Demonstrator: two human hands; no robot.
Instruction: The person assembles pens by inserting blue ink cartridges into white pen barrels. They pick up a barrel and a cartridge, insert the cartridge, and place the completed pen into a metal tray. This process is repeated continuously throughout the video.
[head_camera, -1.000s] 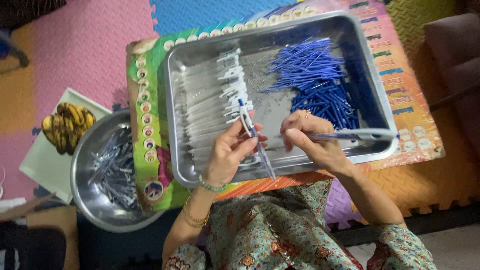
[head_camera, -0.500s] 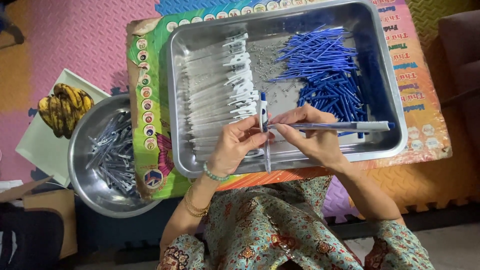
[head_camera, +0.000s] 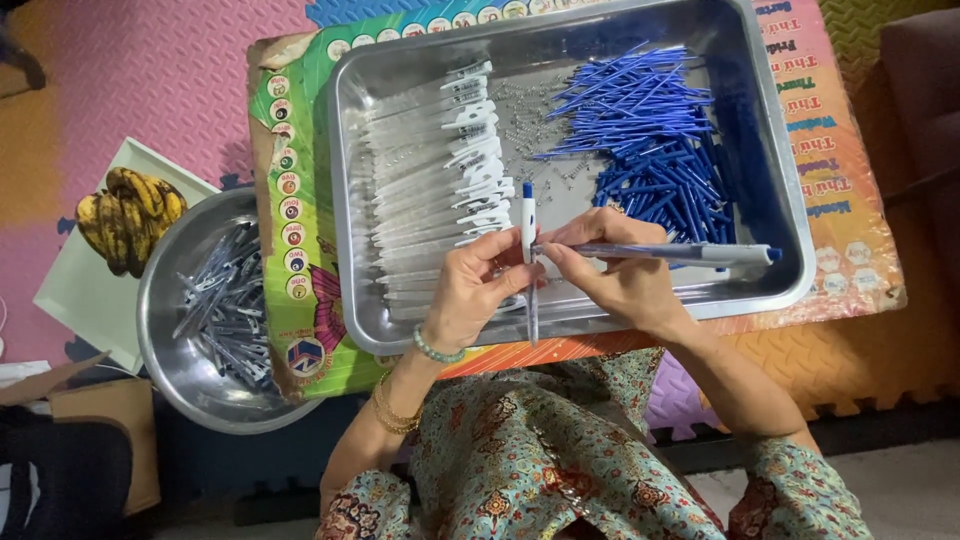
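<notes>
- At frame centre, the left hand (head_camera: 478, 290) pinches an upright white-barrelled pen with a blue tip (head_camera: 528, 240); the right hand (head_camera: 615, 272) grips a finished pen lying level (head_camera: 660, 252), pointing right
- Both hands meet over the near edge of a shiny rectangular metal tray (head_camera: 770, 150); white pen barrels (head_camera: 440, 190) fill its left, blue refills (head_camera: 650, 130) its right
- Lower left, a round steel bowl (head_camera: 165, 340) holds assembled pens; beyond it, browning bananas (head_camera: 128, 212)
</notes>
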